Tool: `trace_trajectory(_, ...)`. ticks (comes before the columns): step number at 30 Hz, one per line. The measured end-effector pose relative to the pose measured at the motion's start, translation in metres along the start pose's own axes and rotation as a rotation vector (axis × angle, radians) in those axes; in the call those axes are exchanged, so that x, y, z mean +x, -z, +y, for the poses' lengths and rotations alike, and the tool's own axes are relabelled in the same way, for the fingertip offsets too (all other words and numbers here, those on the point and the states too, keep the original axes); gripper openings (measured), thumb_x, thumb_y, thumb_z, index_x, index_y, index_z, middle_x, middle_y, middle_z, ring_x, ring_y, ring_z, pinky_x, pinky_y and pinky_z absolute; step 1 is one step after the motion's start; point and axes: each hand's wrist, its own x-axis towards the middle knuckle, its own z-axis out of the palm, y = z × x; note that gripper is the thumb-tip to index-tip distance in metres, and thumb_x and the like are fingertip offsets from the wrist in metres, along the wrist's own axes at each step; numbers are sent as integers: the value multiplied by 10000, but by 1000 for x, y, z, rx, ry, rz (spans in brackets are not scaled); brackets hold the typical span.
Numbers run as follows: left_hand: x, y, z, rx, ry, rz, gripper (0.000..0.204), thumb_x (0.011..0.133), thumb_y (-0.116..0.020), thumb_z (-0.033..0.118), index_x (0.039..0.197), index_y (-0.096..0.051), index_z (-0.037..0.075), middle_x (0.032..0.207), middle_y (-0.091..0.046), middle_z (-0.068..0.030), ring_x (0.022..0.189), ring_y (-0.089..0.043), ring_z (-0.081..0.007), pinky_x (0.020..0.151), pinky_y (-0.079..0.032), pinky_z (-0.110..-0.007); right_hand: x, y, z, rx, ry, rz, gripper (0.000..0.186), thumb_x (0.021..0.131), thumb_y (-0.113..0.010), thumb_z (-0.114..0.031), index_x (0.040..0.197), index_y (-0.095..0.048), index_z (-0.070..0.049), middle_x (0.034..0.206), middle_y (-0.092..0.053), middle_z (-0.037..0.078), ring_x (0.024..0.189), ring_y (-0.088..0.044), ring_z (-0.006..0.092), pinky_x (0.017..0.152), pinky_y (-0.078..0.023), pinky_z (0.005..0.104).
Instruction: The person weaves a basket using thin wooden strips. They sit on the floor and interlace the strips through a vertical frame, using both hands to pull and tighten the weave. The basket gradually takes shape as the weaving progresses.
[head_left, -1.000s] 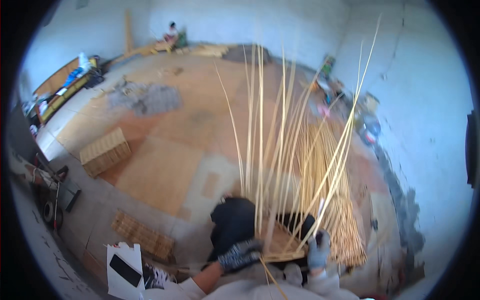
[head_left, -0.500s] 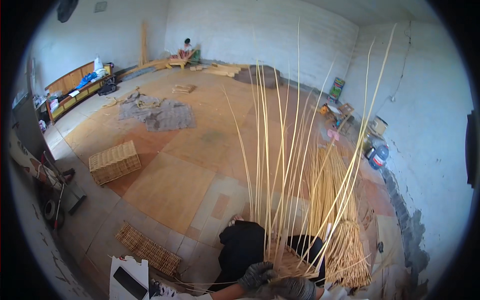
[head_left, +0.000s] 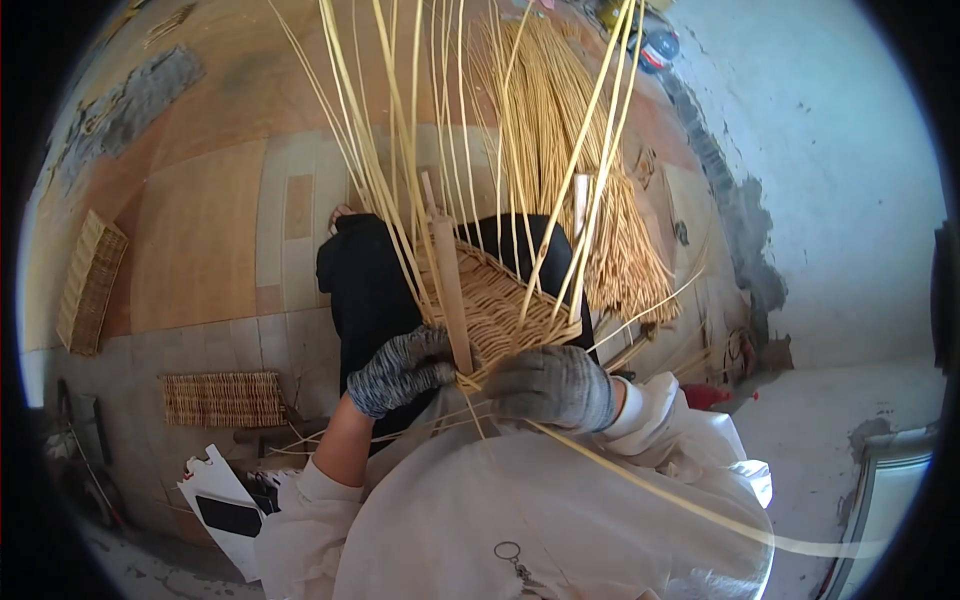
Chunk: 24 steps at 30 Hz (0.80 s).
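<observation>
Compared with half a second earlier, the view is tipped down and the gloved hands are seen larger. The left hand (head_left: 402, 370) is curled with its fingers clamped on the upright wooden stick (head_left: 450, 290), while the right hand (head_left: 553, 386) is closed over the near edge of the woven wicker panel (head_left: 495, 300). The panel is held just beyond the fingertips, with loose cane stakes (head_left: 400, 130) fanned upward from it.

Speckled grey gloves (head_left: 480, 375) — pale-yellow, perhaps straw-coloured, canes (head_left: 440, 120).
</observation>
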Motion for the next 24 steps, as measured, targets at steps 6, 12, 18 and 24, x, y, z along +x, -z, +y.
trace_trajectory(6,-4,-8,-1,-138,109,53,326,785,-706,207,1049,-633,31,1013,-630,-66,960,-583,-177,880,-457,-317,-28,-27,-3,929,-524,433,104,823,-593,-90,899,-656,-56,913,-643,87,849,-621,241,733,-506,367)
trace_trajectory(12,-8,-11,1,-307,141,110,421,787,-711,219,1125,-573,10,975,-632,-75,951,-589,-184,854,-466,-323,-35,-44,30,1278,-758,552,136,783,-691,-111,892,-678,-30,871,-663,80,783,-636,175,742,-514,305)
trace_trajectory(18,-1,-52,-7,-181,231,443,398,832,-666,223,1137,-529,8,945,-603,-45,802,-552,-125,716,-479,-276,-7,7,37,586,-355,229,235,842,-612,-184,1031,-609,-43,963,-653,96,872,-643,230,760,-521,323)
trace_trajectory(24,15,-63,5,16,-49,649,222,845,-588,101,1035,-532,0,784,-579,-61,639,-526,-147,607,-458,-287,135,22,66,-23,-375,235,225,914,-469,-144,1092,-532,-23,905,-627,79,781,-636,185,696,-521,296)
